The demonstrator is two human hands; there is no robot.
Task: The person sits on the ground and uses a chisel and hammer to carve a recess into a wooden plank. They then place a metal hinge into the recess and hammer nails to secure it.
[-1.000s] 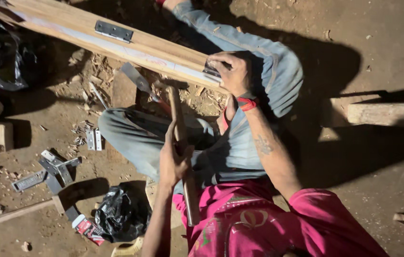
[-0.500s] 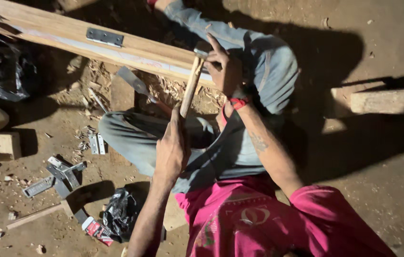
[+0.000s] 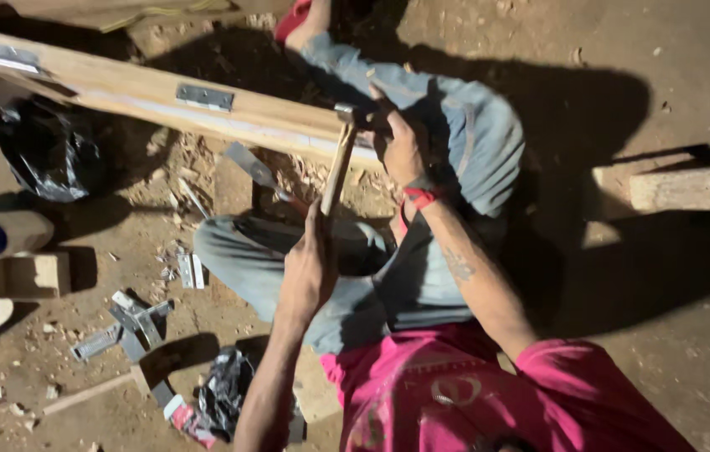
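Note:
I sit on a dirt floor with a long wooden plank (image 3: 146, 92) across my legs. Two metal hinges (image 3: 204, 97) are set into it. My left hand (image 3: 309, 272) grips the low end of a wooden-handled hammer (image 3: 336, 163). The hammer's head is up against the plank's near end. My right hand (image 3: 401, 146), with a red band at the wrist, clasps that end of the plank right beside the hammer head. What its fingertips pinch is too dark to tell. A chisel (image 3: 259, 174) lies under the plank by my knee.
A black plastic bag (image 3: 45, 146) lies at the left, and another black bag (image 3: 221, 389) sits near my hip. Loose metal hinges (image 3: 129, 322), a wooden block (image 3: 28, 276) and wood chips are scattered at the left. A thick timber (image 3: 690, 188) lies at the right.
The hammer went from pointing down at my lap to raised, with its head at the plank end. My left hand rose with it. My right hand stayed on the plank.

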